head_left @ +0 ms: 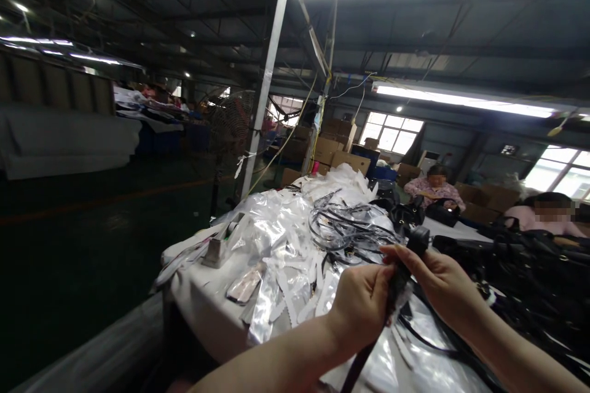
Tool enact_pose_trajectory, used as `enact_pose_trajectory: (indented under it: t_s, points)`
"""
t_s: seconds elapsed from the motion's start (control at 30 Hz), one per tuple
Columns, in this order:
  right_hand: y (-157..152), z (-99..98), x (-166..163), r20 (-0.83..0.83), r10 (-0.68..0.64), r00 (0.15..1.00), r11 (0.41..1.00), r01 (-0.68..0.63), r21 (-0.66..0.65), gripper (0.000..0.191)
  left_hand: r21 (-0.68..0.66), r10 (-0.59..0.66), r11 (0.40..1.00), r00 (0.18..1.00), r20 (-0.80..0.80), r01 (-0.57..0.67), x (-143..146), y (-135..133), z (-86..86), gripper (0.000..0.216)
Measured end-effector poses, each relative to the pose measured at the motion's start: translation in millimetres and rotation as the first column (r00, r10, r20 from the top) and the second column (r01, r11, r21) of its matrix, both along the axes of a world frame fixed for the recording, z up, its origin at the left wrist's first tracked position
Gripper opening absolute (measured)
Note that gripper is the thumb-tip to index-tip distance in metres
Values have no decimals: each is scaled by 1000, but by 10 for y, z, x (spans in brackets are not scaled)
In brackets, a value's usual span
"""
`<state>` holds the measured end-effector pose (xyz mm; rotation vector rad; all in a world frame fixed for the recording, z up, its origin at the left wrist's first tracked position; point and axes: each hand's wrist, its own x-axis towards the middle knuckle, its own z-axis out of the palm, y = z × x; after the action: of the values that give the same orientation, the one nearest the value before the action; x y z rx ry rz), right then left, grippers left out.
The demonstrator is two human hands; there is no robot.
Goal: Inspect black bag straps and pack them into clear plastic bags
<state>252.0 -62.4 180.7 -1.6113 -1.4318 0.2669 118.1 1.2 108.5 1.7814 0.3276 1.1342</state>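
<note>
Both hands are raised over the near part of the table, close together on a black strap (418, 239). My left hand (362, 295) is closed in a fist around it, with a length hanging down below. Higher up, my right hand (437, 276) pinches the strap near its looped top, thumb and fingers closed. A bit of clear plastic shows beside the strap under my hands. Behind them lies a tangle of thin black straps (336, 227) on clear plastic bags (267, 215). White paper strips (288, 295) are scattered to the left of my left hand.
A phone (246, 282) and a tape dispenser (214, 253) lie at the table's left side. Black bags (520, 270) are heaped on the right. Two people sit beyond them. A metal post (265, 92) rises at the table's left edge, near a standing fan (233, 120).
</note>
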Motion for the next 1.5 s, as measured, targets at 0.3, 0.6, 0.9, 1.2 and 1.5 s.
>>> enact_pose_trajectory:
  t_s: [0.3,0.6,0.9,1.2,1.5]
  points:
    - [-6,-1,54,-436,50,899,996,-10,92,52,-18,20,1000,1000,8,-20,23,-3,36,56]
    - [-19,27,-124,-523,237,818,969,-237,69,38,-40,16,999,992,125,-11,78,-6,242,55]
    - [243,450,-64,-604,202,771,961,-38,272,27,-93,18,996,995,95,-9,189,46,437,48]
    - [239,701,-252,-525,301,797,935,-139,325,38,-102,3,995,979,206,18,178,186,808,44]
    - [315,761,-371,-447,230,865,948,-95,305,36,-204,-97,964,941,325,170,200,219,967,38]
